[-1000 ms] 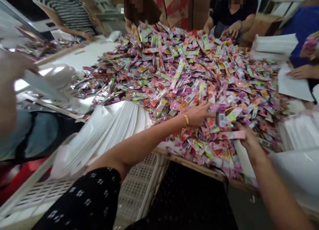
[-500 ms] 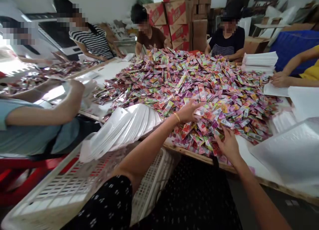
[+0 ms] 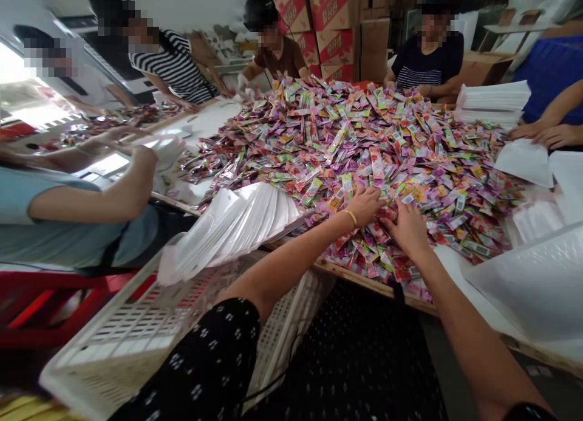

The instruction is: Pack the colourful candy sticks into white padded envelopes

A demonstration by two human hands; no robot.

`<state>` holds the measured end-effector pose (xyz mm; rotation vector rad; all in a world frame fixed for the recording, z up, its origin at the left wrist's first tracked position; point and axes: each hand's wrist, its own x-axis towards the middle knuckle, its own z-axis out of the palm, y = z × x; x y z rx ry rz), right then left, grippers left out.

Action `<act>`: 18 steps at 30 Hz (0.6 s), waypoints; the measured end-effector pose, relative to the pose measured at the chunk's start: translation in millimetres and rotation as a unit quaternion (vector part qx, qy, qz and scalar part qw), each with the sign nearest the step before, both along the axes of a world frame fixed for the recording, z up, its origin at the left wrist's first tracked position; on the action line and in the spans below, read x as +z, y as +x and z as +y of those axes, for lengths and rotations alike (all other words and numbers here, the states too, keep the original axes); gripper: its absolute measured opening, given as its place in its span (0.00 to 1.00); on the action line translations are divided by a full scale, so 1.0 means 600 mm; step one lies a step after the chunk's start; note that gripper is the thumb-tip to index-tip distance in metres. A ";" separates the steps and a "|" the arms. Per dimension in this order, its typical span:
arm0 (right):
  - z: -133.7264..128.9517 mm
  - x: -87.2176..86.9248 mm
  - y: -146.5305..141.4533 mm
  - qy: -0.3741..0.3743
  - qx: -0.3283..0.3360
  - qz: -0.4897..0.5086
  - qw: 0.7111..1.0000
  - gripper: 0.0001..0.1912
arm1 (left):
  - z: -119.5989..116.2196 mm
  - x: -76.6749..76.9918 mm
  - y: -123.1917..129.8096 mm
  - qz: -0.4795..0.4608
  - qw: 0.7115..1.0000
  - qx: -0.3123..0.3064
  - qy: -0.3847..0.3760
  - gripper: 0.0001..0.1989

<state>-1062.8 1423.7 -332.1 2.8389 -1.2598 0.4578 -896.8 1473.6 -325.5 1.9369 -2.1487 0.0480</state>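
Below the bare-wood edge (image 3: 355,276) of a white-topped table (image 3: 449,264) sits a cream plastic lattice crate (image 3: 113,324), beside the person's black sleeve (image 3: 204,342) printed with small white flowers. Over the crate and the table edge lies a fanned stack of thin, white, glossy sheets or bags (image 3: 237,226); which of the two cannot be told.

Just beyond the edge, both hands work among slim, shiny packets (image 3: 337,138) in pink, purple, red and lime green, heaped over most of the tabletop. The left hand (image 3: 364,207) lies palm down with its fingers curled onto the heap, their tips partly hidden. The right hand (image 3: 411,229) is close by, thumb standing apart from the fingers, all touching packets. Whether either hand pinches a packet cannot be told.

Judged from how things lie, the handling of the packets is far from finished: the heap is large, loose and jumbled, and no finished group shows beside the hands. The fanned stack looks flat and unfilled, and a large, translucent plastic sheet (image 3: 537,281) lies to the right, apart from both hands.

Farther right, a co-worker's hands (image 3: 546,134) rest by a white sheet (image 3: 523,160), near another white stack (image 3: 494,102). Across the heap, other people bend over the packets before stacked red-and-white cartons (image 3: 334,38).
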 end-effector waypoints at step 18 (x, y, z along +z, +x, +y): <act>0.015 -0.025 0.003 -0.041 0.063 -0.015 0.997 0.25 | 0.061 -0.030 -0.004 0.230 0.936 0.265 0.028 0.19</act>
